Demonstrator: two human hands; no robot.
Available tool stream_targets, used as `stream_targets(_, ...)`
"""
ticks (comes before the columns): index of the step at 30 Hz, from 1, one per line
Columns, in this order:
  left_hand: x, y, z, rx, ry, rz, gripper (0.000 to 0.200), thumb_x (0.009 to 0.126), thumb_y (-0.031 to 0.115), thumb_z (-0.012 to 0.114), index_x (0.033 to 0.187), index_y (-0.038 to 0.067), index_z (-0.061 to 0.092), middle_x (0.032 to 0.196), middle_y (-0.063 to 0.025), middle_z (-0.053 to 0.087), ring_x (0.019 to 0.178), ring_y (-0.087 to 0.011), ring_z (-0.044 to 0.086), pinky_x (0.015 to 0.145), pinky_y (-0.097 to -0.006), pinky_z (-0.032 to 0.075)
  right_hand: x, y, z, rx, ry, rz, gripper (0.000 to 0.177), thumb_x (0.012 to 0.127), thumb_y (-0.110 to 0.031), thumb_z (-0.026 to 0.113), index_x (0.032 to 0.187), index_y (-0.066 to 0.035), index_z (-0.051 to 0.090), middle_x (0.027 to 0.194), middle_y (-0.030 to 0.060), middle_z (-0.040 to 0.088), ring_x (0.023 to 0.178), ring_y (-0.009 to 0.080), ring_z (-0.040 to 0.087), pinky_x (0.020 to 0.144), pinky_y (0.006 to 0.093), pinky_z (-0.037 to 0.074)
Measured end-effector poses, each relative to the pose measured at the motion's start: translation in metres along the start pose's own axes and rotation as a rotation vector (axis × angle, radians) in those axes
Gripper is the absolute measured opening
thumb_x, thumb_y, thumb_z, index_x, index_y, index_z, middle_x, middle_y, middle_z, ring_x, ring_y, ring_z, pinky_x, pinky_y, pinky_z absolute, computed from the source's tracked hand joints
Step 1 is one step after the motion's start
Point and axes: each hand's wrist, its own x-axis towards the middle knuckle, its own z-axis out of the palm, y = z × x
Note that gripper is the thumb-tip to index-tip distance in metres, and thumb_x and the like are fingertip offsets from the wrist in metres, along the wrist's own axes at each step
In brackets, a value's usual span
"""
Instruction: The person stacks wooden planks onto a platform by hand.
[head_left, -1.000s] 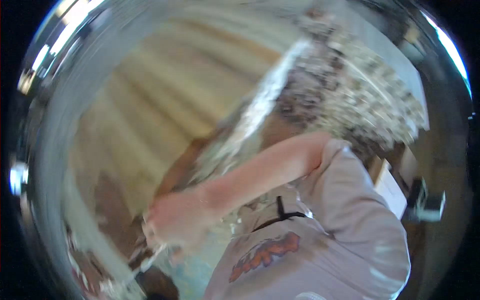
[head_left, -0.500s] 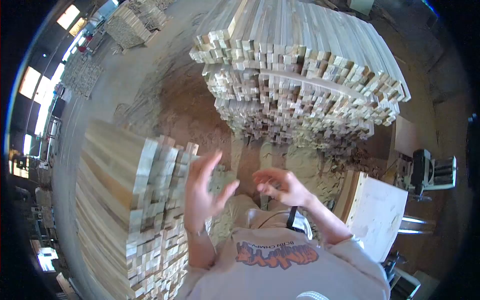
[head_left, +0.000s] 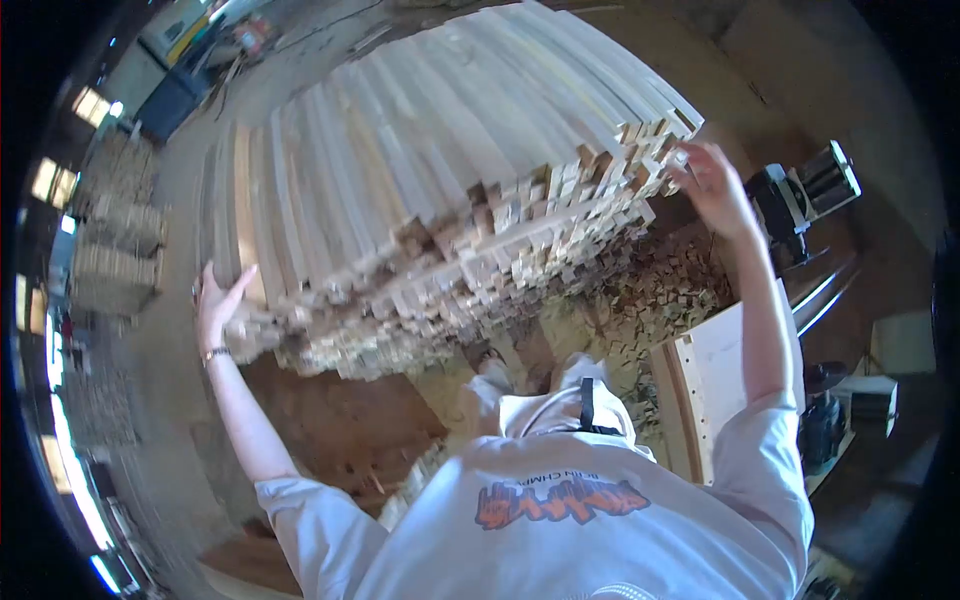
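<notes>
A broad stack of long wooden strips (head_left: 400, 150) fills the space in front of me, its uneven cut ends facing my body. My left hand (head_left: 220, 305) is at the stack's near left corner, thumb and fingers spread, with nothing held. Out at the right corner, my right hand (head_left: 710, 185) reaches the strip ends with its fingers apart and slightly bent. Both arms are stretched wide around the front of the stack. The strips' ends look blurred in the middle.
At the right stands a pale board-topped block (head_left: 715, 370) with holes along its edge, close to my right arm. Beyond it is a dark machine with rollers (head_left: 800, 200). Wood offcuts (head_left: 680, 285) litter the floor. More wood stacks (head_left: 115, 245) stand far left.
My view has turned left and my body is closer to the big stack. My hands have moved from close together before my body to its two front corners.
</notes>
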Motion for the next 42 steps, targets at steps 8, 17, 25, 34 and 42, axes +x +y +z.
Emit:
stream_targets(8, 0.078, 0.008, 0.010, -0.068, 0.055, -0.144, 0.113, 0.069, 0.059, 0.074, 0.147, -0.006, 0.025, 0.150, -0.0285, 0.029, 0.139, -0.0364, 0.031, 0.113, -0.0448, 0.028, 0.168, 0.163, 0.004, -0.394, 0.024, 0.243, 0.083, 0.078, -0.064, 0.067, 0.133, -0.004, 0.052, 0.137, 0.0215, 0.048, 0.127, 0.0369, 0.045, 0.105, 0.0470, 0.040)
stream_targets(17, 0.034, 0.051, 0.033, -0.084, 0.132, -0.177, 0.094, 0.074, 0.050, 0.072, 0.145, 0.001, 0.033, 0.142, -0.0307, 0.036, 0.130, -0.0407, 0.039, 0.108, -0.0471, 0.034, 0.207, 0.157, 0.059, -0.237, -0.151, 0.270, 0.100, 0.083, -0.078, 0.040, 0.138, 0.005, 0.039, 0.132, 0.0244, 0.051, 0.125, 0.0359, 0.049, 0.104, 0.0445, 0.041)
stream_targets(25, 0.005, 0.099, 0.039, -0.074, 0.123, -0.138, 0.089, 0.077, 0.045, 0.070, 0.147, 0.006, 0.031, 0.145, -0.0256, 0.035, 0.136, -0.0374, 0.033, 0.110, -0.0472, 0.030, 0.142, 0.038, 0.035, -0.315, -0.184, -0.061, 0.113, 0.077, -0.087, 0.034, 0.145, 0.004, 0.029, 0.145, 0.0293, 0.033, 0.135, 0.0457, 0.032, 0.109, 0.0629, 0.023)
stream_targets(34, 0.011, 0.084, 0.048, -0.068, 0.174, -0.138, 0.089, 0.077, 0.048, 0.070, 0.147, 0.009, 0.032, 0.147, -0.0235, 0.033, 0.136, -0.0375, 0.032, 0.111, -0.0458, 0.029, 0.155, 0.055, 0.073, -0.357, 0.011, -0.251, 0.097, 0.072, -0.074, 0.060, 0.137, -0.004, 0.046, 0.143, 0.0237, 0.035, 0.137, 0.0407, 0.028, 0.109, 0.0608, 0.022)
stream_targets(42, 0.002, 0.101, 0.042, 0.056, 0.121, -0.259, 0.095, 0.074, 0.060, 0.067, 0.150, 0.021, 0.026, 0.151, -0.0223, 0.028, 0.138, -0.0424, 0.028, 0.109, -0.0613, 0.023, 0.218, 0.019, 0.072, -0.437, -0.196, 0.078, 0.126, 0.055, -0.063, 0.079, 0.146, 0.004, 0.024, 0.144, 0.0302, 0.031, 0.133, 0.0455, 0.033, 0.107, 0.0576, 0.031)
